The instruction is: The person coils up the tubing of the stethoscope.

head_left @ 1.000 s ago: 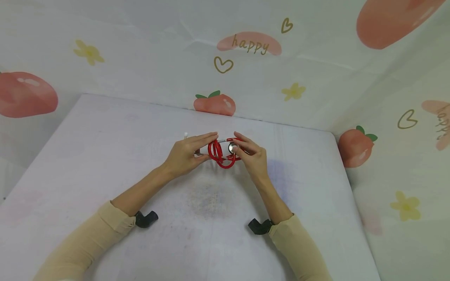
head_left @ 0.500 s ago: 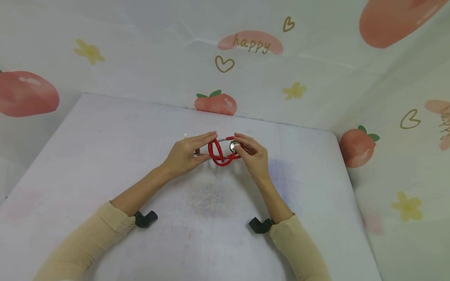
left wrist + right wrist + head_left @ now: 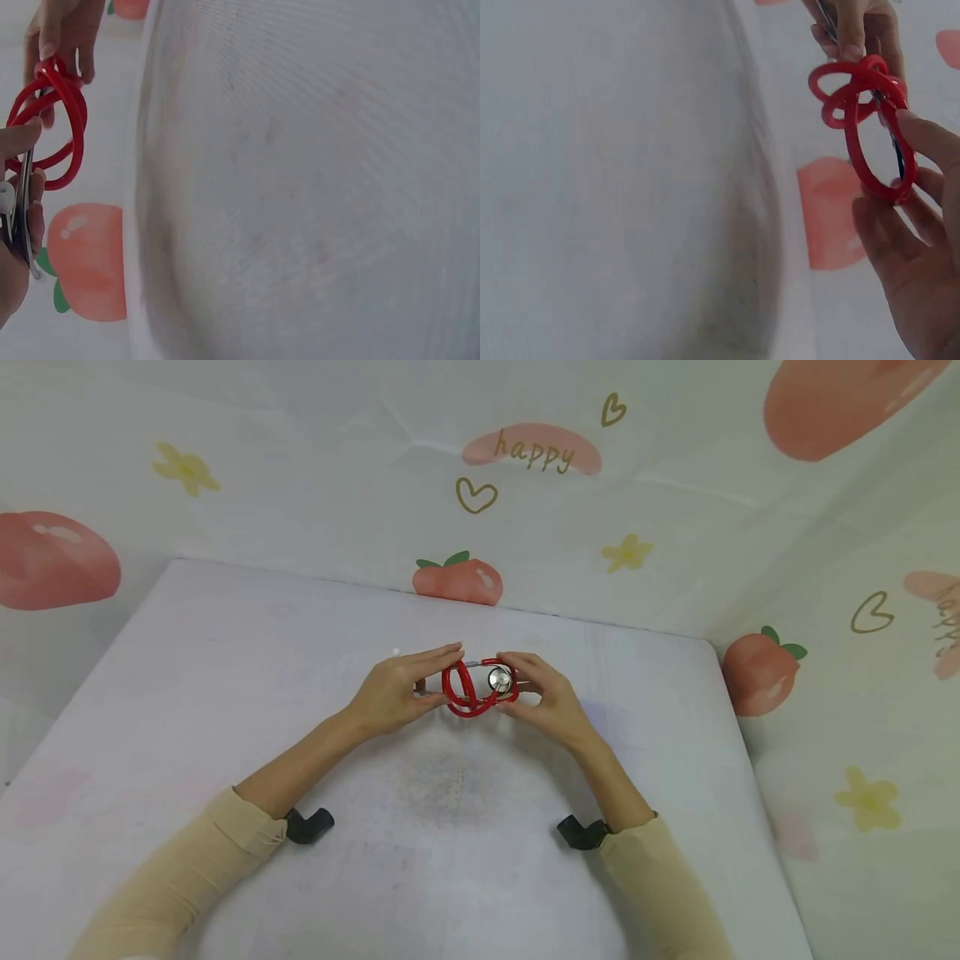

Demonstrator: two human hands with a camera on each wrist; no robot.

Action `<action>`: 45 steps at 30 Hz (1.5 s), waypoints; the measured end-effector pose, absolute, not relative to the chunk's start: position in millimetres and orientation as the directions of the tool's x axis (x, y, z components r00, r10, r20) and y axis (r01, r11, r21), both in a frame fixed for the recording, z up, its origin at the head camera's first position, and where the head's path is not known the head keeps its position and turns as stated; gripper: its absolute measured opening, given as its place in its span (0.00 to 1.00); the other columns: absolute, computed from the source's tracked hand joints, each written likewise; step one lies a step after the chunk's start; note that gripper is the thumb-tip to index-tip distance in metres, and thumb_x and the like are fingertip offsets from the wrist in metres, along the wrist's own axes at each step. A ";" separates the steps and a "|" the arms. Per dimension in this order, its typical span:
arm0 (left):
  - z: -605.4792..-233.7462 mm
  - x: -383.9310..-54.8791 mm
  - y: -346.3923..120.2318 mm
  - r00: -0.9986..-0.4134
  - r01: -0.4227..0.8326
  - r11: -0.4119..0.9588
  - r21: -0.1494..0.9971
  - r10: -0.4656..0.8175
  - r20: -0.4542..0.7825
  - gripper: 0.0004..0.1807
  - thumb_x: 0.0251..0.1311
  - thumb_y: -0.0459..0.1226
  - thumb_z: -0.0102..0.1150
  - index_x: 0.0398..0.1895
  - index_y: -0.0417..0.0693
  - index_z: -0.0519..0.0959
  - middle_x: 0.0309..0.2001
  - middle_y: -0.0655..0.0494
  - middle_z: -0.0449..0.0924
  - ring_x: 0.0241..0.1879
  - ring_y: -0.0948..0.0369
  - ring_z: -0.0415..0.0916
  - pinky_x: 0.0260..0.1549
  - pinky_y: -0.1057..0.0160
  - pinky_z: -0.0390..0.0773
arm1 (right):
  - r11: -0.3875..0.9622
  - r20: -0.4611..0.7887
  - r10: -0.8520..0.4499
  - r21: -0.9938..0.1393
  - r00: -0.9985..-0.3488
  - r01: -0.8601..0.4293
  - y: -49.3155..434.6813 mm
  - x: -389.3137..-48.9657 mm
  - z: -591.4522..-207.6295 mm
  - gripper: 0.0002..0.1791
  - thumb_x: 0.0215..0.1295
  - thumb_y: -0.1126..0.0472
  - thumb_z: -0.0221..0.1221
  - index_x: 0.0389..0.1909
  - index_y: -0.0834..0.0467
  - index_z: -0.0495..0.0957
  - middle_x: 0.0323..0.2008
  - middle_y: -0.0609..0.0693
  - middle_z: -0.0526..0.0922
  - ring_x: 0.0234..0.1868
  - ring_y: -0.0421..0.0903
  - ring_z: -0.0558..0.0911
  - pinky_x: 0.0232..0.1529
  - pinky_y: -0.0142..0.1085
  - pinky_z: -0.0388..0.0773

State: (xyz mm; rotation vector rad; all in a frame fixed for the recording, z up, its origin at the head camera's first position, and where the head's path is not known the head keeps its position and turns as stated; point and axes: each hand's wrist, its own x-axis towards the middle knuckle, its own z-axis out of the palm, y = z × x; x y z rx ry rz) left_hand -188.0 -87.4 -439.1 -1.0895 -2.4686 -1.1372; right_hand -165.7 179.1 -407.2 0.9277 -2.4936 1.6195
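Note:
A stethoscope with red tubing (image 3: 469,710) is held up between both hands, its tube looped into a coil. The left hand (image 3: 390,692) pinches the coil's left side together with the metal ear tubes (image 3: 26,202); a white ear tip (image 3: 7,197) shows beside that palm. On the right, the right hand (image 3: 551,697) holds the other end of the loop between thumb and fingers, also seen in the right wrist view with its thumb on the red tubing (image 3: 859,154). The round metal chest piece (image 3: 499,679) faces up inside the loop, near the right fingertips.
Beneath the hands is a white-covered table (image 3: 450,877) with faint stains. A white backdrop (image 3: 322,468) printed with peaches, flowers and hearts stands behind and to the right. Black curved pieces (image 3: 310,827) stick out at both sleeve cuffs.
The right thumb has left the chest piece and moved down to the lower edge of the red loop. The right forearm has shifted slightly right, while the left hand stays nearly still.

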 end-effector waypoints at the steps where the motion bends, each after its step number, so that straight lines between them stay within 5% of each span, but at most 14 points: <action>1: -438.9 -188.2 -87.0 -0.703 0.702 0.429 0.568 0.544 0.459 0.38 0.49 0.33 0.77 0.67 0.46 0.74 0.68 0.56 0.71 0.25 0.65 0.74 0.27 0.67 0.78 | 0.304 0.326 -0.480 -0.809 -0.815 -0.503 180.2 -165.5 -404.6 0.35 0.51 0.77 0.70 0.62 0.73 0.71 0.57 0.68 0.75 0.50 0.61 0.80 0.48 0.55 0.80; 18: -440.4 -197.9 -80.2 -0.735 0.658 0.499 0.564 0.590 0.334 0.37 0.50 0.34 0.77 0.67 0.46 0.75 0.68 0.52 0.69 0.29 0.66 0.76 0.33 0.65 0.79 | 0.408 0.293 -0.489 -0.756 -0.822 -0.512 191.8 -165.0 -406.0 0.34 0.48 0.75 0.73 0.59 0.74 0.74 0.52 0.68 0.78 0.43 0.62 0.83 0.45 0.54 0.82; 23: -444.6 -200.8 -79.5 -0.731 0.659 0.555 0.508 0.631 0.260 0.38 0.51 0.33 0.75 0.69 0.44 0.72 0.69 0.49 0.65 0.35 0.63 0.77 0.43 0.62 0.76 | 0.427 0.253 -0.442 -0.785 -0.861 -0.450 197.7 -166.1 -411.0 0.34 0.49 0.75 0.72 0.60 0.73 0.74 0.53 0.67 0.77 0.46 0.62 0.83 0.45 0.53 0.82; 29: -447.6 -204.6 -80.8 -0.749 0.654 0.630 0.418 0.616 0.243 0.33 0.53 0.33 0.72 0.65 0.45 0.76 0.62 0.51 0.73 0.51 0.58 0.75 0.50 0.52 0.64 | 0.426 0.235 -0.412 -0.804 -0.880 -0.414 205.7 -167.7 -416.0 0.34 0.49 0.76 0.72 0.60 0.73 0.73 0.54 0.67 0.77 0.47 0.63 0.83 0.45 0.53 0.82; 37: -449.3 -208.6 -81.7 -0.727 0.664 0.566 0.489 0.641 0.245 0.35 0.52 0.38 0.75 0.66 0.48 0.75 0.56 0.55 0.81 0.44 0.62 0.77 0.48 0.52 0.65 | 0.417 0.235 -0.393 -0.816 -0.889 -0.401 213.4 -169.7 -419.6 0.34 0.49 0.75 0.72 0.60 0.72 0.74 0.53 0.66 0.78 0.47 0.62 0.83 0.47 0.52 0.81; 45: -456.0 -214.8 -79.1 -0.690 0.674 0.515 0.529 0.695 0.203 0.41 0.48 0.42 0.78 0.68 0.47 0.73 0.62 0.54 0.77 0.61 0.55 0.71 0.58 0.48 0.67 | 0.445 0.169 -0.364 -0.832 -0.916 -0.330 223.2 -171.6 -427.7 0.34 0.52 0.74 0.71 0.62 0.69 0.74 0.54 0.65 0.78 0.48 0.63 0.84 0.49 0.53 0.80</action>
